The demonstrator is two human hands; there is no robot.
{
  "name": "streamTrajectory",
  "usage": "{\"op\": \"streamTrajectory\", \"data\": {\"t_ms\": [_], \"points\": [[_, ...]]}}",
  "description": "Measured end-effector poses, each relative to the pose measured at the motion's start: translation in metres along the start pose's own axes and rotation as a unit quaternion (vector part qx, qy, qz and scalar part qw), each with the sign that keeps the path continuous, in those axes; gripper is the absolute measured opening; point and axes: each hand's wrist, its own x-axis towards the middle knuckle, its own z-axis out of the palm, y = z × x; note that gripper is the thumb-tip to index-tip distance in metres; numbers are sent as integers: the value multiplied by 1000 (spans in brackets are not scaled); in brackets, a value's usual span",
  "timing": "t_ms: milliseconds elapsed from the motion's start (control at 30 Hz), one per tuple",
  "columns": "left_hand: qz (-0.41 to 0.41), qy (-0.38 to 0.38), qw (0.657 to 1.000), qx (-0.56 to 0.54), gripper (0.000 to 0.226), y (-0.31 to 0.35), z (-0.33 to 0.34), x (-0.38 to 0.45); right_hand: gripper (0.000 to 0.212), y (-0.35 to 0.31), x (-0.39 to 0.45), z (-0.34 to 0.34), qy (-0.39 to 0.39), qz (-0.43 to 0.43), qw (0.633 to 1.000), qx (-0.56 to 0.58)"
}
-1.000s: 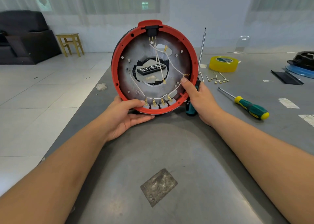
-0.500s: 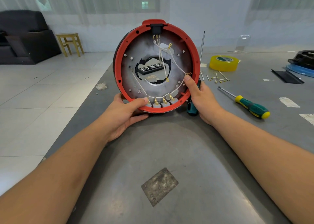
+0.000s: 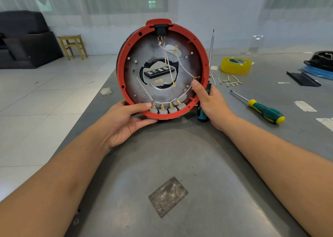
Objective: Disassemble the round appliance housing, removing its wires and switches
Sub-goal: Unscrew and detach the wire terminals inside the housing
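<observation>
The round red housing (image 3: 124, 69) stands on edge on the grey table, its open inside facing me. White wires (image 3: 169, 64) with brass terminals cross the grey inner plate, and several grey switches (image 3: 166, 109) sit in a row at the bottom rim. A black socket (image 3: 161, 30) is at the top. My left hand (image 3: 126, 121) grips the lower left rim, thumb beside the switches. My right hand (image 3: 210, 103) holds the lower right rim with the thumb inside, and also grips a screwdriver (image 3: 211, 49) whose shaft points up behind the housing.
A second green and yellow screwdriver (image 3: 264, 111) lies to the right. Loose brass-tipped wires (image 3: 228, 82) and a yellow tape roll (image 3: 236, 65) lie behind it. A black and blue part (image 3: 319, 65) sits far right. A black bit case (image 3: 158, 72) shows through the housing's hole.
The housing has shifted slightly right and turned a little more upright in my hands. Both hands keep their hold on the rim.
</observation>
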Motion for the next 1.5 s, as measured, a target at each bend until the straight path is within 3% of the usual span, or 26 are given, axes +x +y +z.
{"op": "streamTrajectory", "data": {"t_ms": [233, 333, 467, 567, 633, 733, 867, 967, 1033, 1167, 1267, 1367, 1500], "points": [[35, -1, 999, -15, 80, -9, -3, 1, 68, -2, -3, 1, 29, 11, 999, -15], [45, 6, 999, -19, 85, -10, -7, 2, 75, -1, -5, -3, 7, 42, 999, 11], [47, 10, 999, -25, 83, -10, -10, 3, 38, -1, -16, -10, 7, 42, 998, 45], [45, 23, 998, -35, 82, -8, -12, 4, 24, -5, -31, -22, -29, 54, 996, 70], [49, 36, 997, -41, 84, -7, -14, 6, 17, -10, -43, -34, -66, 32, 997, 26], [56, 43, 997, -43, 86, -5, -17, 8, 15, -11, -60, -54, -125, -68, 982, -125], [53, 40, 997, -49, 80, -3, -20, 8, 30, -16, -67, -76, -122, -188, 921, -317], [52, 35, 997, -55, 73, -3, -21, 8, 49, -24, -67, -81, -168, -200, 871, -417], [53, 38, 997, -50, 69, -3, -22, 7, 50, -27, -67, -82, -186, -196, 844, -463], [52, 37, 997, -44, 64, -3, -23, 5, 36, -32, -69, -81, -205, -196, 820, -497], [46, 24, 998, -44, 74, -3, -24, 3, 39, -38, -71, -80, -206, -205, 813, -503], [49, 17, 998, -46, 76, -3, -24, 1, 47, -45, -73, -80, -209, -205, 819, -493], [60, 23, 998, -21, 61, -6, -22, 2, 47, -50, -73, -78, -206, -191, 845, -455]]}}
